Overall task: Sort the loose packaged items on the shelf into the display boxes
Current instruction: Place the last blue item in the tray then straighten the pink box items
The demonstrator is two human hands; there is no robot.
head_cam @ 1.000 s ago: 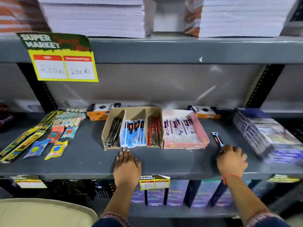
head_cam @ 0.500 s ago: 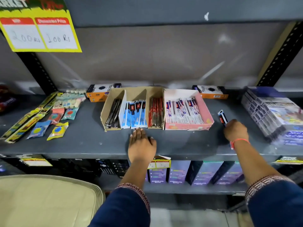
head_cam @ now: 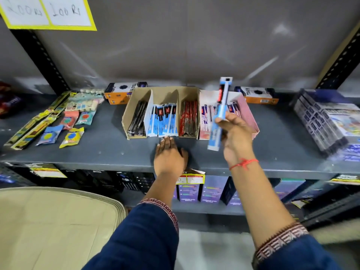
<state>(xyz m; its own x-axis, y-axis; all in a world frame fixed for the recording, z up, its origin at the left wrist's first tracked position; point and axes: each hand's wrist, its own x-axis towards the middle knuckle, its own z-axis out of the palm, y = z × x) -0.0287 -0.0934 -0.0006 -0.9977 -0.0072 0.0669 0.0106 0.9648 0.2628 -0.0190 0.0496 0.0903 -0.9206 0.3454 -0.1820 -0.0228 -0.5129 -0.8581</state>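
While the right hand (head_cam: 234,133) grips a blue packet (head_cam: 219,117) over the pink box (head_cam: 251,115) — left hand (head_cam: 169,154) rests flat, open.

I see a matt grey metal shelf (head_cam: 101,147). On it the divided box (head_cam: 136,100) looks like plain brown cardboard; the packets (head_cam: 164,121) inside it look like glossy plastic, like the blue packet (head_cam: 219,121) above the shelf.

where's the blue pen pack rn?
Head view, right of centre: the blue pen pack is off the shelf, held in the right hand in front of the pink display box.
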